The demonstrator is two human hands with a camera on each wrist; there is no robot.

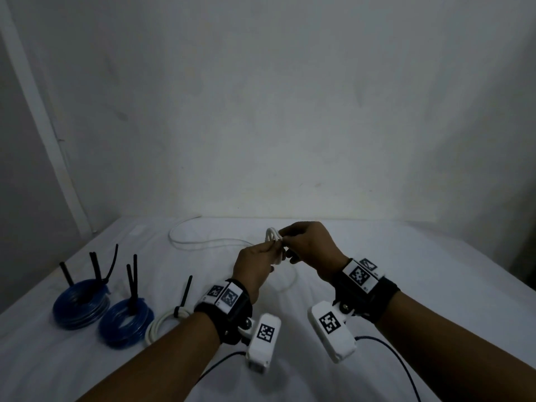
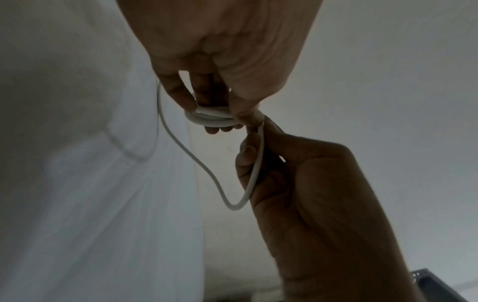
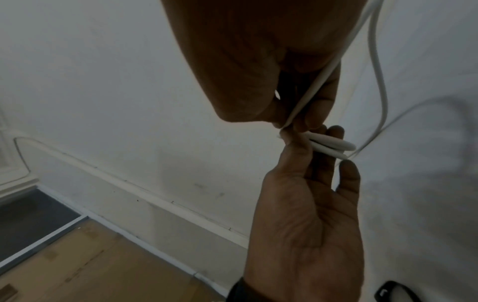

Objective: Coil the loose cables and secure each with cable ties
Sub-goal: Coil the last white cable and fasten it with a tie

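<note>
1. Blue round cable coils, tied with black ties, lie far left on the white bench.
2. Left hand pinches the thin white cable.
3. Right hand pinches its small loops; the cable looks light and springy, best gripped at the crossing.

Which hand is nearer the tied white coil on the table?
Left. The left hand is raised above the table just right of the tied white coil, its forearm passing beside it; the right hand is farther right. Both hold the white cable.
</note>
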